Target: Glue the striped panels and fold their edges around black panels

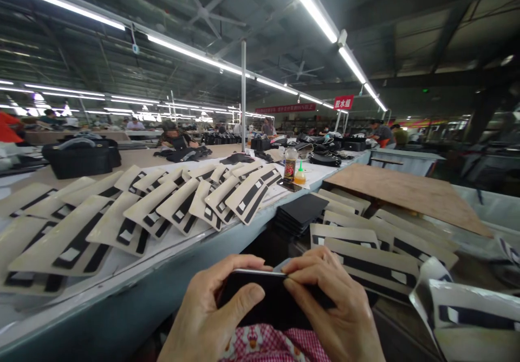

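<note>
At six o'clock, a black panel (274, 302) is gripped by the left hand's (211, 302) fingers and pinched near its top by the right hand's (333, 291); creasing could be caused by uneven pressure.

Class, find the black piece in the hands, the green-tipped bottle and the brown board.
Black piece (273, 299), head view: middle of its face.
Green-tipped bottle (299, 176), head view: amber body.
Brown board (402, 193), head view: top surface.
</note>
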Demonstrator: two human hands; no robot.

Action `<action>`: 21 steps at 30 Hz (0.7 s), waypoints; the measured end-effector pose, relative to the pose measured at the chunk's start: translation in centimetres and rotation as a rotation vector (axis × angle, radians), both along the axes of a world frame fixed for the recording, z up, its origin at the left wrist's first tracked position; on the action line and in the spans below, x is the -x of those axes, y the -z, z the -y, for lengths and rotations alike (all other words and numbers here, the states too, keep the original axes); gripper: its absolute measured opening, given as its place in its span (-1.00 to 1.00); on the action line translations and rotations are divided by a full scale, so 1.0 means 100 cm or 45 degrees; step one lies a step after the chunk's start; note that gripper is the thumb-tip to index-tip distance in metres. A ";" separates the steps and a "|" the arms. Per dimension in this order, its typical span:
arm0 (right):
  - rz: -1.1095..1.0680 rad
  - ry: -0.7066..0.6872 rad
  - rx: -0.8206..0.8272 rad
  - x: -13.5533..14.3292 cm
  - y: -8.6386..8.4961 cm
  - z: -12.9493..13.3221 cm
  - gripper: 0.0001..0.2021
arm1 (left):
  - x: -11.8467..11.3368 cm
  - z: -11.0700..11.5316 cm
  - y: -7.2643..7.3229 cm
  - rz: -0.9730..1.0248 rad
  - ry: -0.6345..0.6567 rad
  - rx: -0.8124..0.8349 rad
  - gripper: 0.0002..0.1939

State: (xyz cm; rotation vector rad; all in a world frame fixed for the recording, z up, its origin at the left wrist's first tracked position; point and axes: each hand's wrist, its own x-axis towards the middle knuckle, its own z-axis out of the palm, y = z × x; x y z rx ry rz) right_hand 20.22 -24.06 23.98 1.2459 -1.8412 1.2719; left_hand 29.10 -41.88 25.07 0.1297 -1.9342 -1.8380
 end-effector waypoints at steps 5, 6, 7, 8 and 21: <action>-0.054 -0.017 0.059 -0.003 -0.003 0.004 -0.78 | 0.006 0.010 0.008 0.072 0.009 0.370 -0.68; -0.070 -0.020 0.067 -0.003 -0.003 0.004 -0.78 | 0.006 0.011 0.011 0.082 -0.025 0.427 -0.66; -0.084 -0.020 0.076 -0.003 -0.003 0.004 -0.79 | 0.006 0.010 0.013 0.083 -0.084 0.454 -0.65; -0.099 -0.018 0.085 -0.003 -0.003 0.004 -0.79 | 0.006 0.007 0.015 0.070 -0.156 0.453 -0.66; -0.069 -0.075 -0.002 0.010 0.003 0.006 -0.77 | 0.022 0.028 0.011 -0.400 0.125 0.933 -0.76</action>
